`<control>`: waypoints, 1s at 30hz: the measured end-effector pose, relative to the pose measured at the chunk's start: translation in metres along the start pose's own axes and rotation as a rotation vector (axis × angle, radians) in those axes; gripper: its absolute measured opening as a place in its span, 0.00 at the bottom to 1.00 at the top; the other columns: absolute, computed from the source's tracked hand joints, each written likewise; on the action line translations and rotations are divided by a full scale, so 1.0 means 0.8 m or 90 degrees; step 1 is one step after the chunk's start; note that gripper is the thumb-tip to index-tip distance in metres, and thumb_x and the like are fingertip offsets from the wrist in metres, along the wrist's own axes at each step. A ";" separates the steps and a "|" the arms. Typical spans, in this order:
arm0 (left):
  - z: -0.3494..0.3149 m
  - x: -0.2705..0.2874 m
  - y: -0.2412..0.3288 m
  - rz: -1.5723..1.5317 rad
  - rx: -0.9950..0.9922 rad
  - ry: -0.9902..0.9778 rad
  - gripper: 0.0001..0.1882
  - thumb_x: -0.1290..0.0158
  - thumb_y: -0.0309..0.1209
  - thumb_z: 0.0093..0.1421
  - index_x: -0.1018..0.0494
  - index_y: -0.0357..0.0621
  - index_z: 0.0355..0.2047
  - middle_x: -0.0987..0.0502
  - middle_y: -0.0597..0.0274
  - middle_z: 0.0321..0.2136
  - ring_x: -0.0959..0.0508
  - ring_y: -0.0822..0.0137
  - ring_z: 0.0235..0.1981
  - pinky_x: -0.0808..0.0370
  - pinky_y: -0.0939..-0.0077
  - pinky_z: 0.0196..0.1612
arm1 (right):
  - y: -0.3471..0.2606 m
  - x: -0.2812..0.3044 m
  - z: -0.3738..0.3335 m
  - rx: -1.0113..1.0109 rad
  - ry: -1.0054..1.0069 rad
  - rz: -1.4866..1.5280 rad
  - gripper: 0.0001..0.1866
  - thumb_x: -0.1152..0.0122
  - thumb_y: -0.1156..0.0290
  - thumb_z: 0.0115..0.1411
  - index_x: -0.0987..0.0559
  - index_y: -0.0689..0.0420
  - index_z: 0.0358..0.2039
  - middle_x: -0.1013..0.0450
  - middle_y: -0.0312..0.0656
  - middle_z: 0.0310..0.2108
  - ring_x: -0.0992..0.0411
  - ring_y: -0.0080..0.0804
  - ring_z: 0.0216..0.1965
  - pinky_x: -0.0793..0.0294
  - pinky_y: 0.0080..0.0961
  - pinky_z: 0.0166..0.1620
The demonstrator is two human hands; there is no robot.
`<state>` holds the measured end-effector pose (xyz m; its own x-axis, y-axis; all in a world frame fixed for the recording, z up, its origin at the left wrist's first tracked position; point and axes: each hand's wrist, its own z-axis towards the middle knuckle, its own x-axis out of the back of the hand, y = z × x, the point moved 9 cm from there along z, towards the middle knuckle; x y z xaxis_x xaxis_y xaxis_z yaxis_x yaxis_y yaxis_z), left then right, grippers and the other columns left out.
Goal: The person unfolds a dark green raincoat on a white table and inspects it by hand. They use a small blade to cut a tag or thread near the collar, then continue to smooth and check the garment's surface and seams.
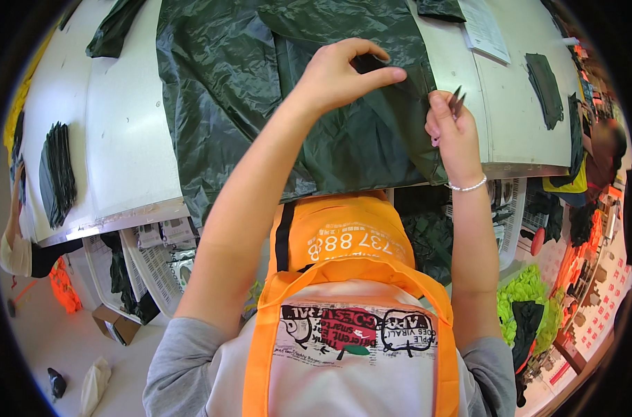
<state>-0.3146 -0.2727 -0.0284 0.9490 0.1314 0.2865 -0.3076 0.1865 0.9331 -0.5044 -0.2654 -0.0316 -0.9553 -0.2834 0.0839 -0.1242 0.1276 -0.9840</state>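
Observation:
A dark green, shiny sheet-like garment piece (225,104) is spread over the table and hangs over its near edge. My left hand (340,75) is over the middle of it, thumb and fingers apart, with nothing visible between them. Near the fabric's right edge, my right hand (453,128) is closed round a small pair of thread snips (457,104). Their dark blades point up and away from me; a bit of pink handle shows below my fingers.
On the pale table (125,139) lie a dark fabric stack (57,174) at left, dark strips (544,90) at right and papers (484,31). White baskets (145,267) stand under the near edge. Another person's arm (13,208) shows far left; bright yellow-green fabric (524,299) is piled lower right.

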 end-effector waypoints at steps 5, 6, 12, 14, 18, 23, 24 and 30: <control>0.022 -0.030 -0.029 -0.088 0.094 -0.212 0.23 0.37 0.48 0.48 0.23 0.37 0.23 0.31 0.68 0.15 0.34 0.80 0.21 0.35 0.79 0.24 | 0.010 0.012 0.015 -0.023 0.004 -0.015 0.10 0.46 0.65 0.64 0.27 0.59 0.33 0.41 0.25 0.17 0.46 0.11 0.18 0.48 0.13 0.21; 0.021 -0.036 -0.025 -0.089 0.102 -0.249 0.22 0.37 0.47 0.50 0.24 0.36 0.23 0.30 0.71 0.17 0.34 0.81 0.22 0.36 0.81 0.25 | 0.013 0.012 0.019 -0.012 0.001 -0.039 0.10 0.46 0.65 0.64 0.26 0.59 0.33 0.41 0.25 0.17 0.46 0.11 0.18 0.48 0.13 0.21; 0.029 -0.022 -0.023 -0.058 0.203 -0.272 0.20 0.40 0.46 0.51 0.22 0.37 0.26 0.24 0.70 0.21 0.29 0.79 0.23 0.33 0.81 0.28 | -0.024 -0.007 0.039 0.108 0.014 -0.233 0.11 0.44 0.66 0.61 0.27 0.62 0.32 0.35 0.31 0.24 0.38 0.17 0.26 0.36 0.16 0.31; 0.033 -0.022 -0.026 -0.177 0.214 -0.220 0.19 0.41 0.45 0.52 0.22 0.37 0.28 0.23 0.68 0.24 0.27 0.78 0.25 0.32 0.82 0.31 | -0.044 -0.008 0.041 0.203 0.061 -0.302 0.11 0.43 0.66 0.61 0.27 0.62 0.33 0.33 0.35 0.28 0.37 0.19 0.28 0.34 0.17 0.33; 0.040 -0.024 -0.045 -0.274 0.266 -0.258 0.16 0.44 0.39 0.54 0.22 0.36 0.33 0.21 0.64 0.29 0.25 0.76 0.30 0.31 0.82 0.36 | -0.072 -0.004 0.026 0.209 0.058 -0.266 0.10 0.42 0.68 0.60 0.29 0.62 0.36 0.34 0.40 0.35 0.34 0.24 0.32 0.32 0.18 0.36; 0.041 -0.013 -0.034 -0.329 0.271 -0.203 0.14 0.47 0.35 0.56 0.22 0.35 0.35 0.22 0.64 0.31 0.26 0.74 0.34 0.31 0.79 0.40 | -0.077 -0.020 0.021 0.242 -0.004 -0.333 0.09 0.42 0.71 0.60 0.29 0.63 0.36 0.33 0.41 0.33 0.32 0.26 0.31 0.30 0.20 0.36; 0.044 -0.011 -0.030 -0.305 0.241 -0.187 0.16 0.49 0.35 0.57 0.23 0.33 0.34 0.21 0.63 0.31 0.26 0.74 0.34 0.32 0.79 0.40 | -0.076 -0.019 0.023 0.247 0.002 -0.341 0.09 0.42 0.71 0.60 0.29 0.63 0.35 0.32 0.41 0.32 0.31 0.26 0.31 0.30 0.20 0.35; 0.037 0.000 -0.016 -0.245 0.195 -0.142 0.18 0.53 0.35 0.58 0.23 0.28 0.33 0.20 0.61 0.31 0.26 0.75 0.33 0.32 0.79 0.41 | -0.086 -0.026 0.028 0.319 0.035 -0.409 0.09 0.40 0.71 0.58 0.28 0.61 0.35 0.31 0.40 0.32 0.30 0.29 0.27 0.29 0.21 0.32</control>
<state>-0.3083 -0.3039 -0.0340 0.9911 -0.1065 -0.0797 0.0672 -0.1160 0.9910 -0.4698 -0.2898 0.0305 -0.7523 -0.1075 0.6499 -0.5301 -0.4871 -0.6941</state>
